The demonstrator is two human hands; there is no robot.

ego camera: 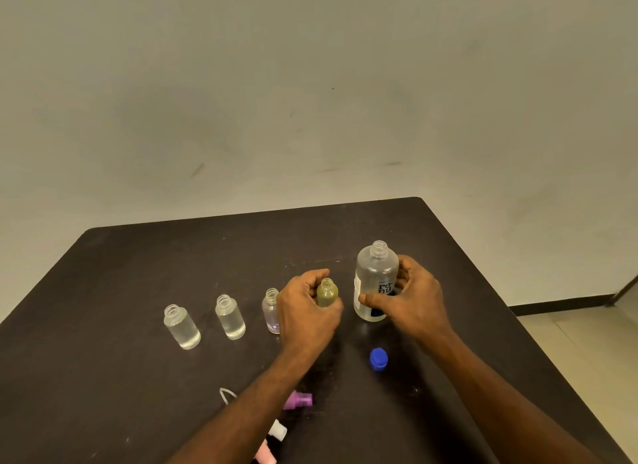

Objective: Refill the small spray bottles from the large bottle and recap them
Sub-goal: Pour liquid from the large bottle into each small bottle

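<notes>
Nearest the camera, at the front edge of the dark desk, lie loose spray caps: a pale pink one, a white one and a purple one, partly hidden by the left forearm. A little farther in, a blue screw cap lies by itself, below the large clear plastic bottle with the dark printed label.

That large bottle stands upright, its neck open, and the right hand is the grip on it: fingers and thumb curled round its body from the right side. Just beside it to the left, near but not touching, the small olive-green bottle also stands upright and uncapped, and the left hand wraps it from the left.

So the pour likely runs leftward, from the large neck down to the small green mouth.

Further left stand a small purple-tinted bottle, close behind the left hand, and two small clear bottles, all uncapped, the clear ones apparently holding liquid.
</notes>
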